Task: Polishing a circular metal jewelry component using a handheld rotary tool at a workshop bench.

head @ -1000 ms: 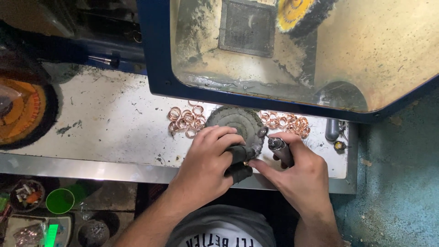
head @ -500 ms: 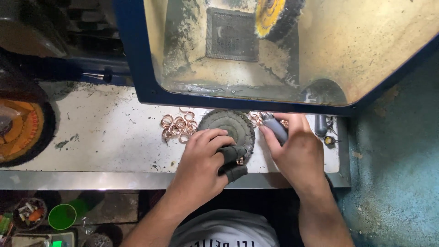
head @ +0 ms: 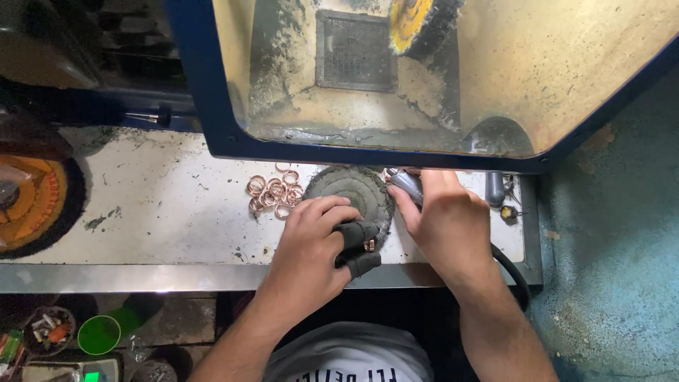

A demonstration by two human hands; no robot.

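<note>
My left hand [head: 311, 247] rests at the front of a white bench [head: 163, 205], with dark covers on two fingertips that pinch a small copper ring [head: 368, 245]. Just behind it lies a grimy round buffing pad [head: 351, 191]. My right hand [head: 445, 223] is beside the pad on the right, closed on a grey pen-like tool [head: 407, 185] that points toward the back left. A heap of copper rings [head: 272, 192] lies left of the pad.
A blue-framed polishing hood [head: 205, 99] with a yellow buffing wheel [head: 417, 25] stands behind the bench. An orange and black wheel [head: 32, 205] sits at far left. A black cable [head: 511, 272] hangs off the front edge. A green cup [head: 99, 334] is below.
My right hand has moved from the bench's front edge back toward the hood, carrying the grey tool. My left hand has stayed by the pad with the ring.
</note>
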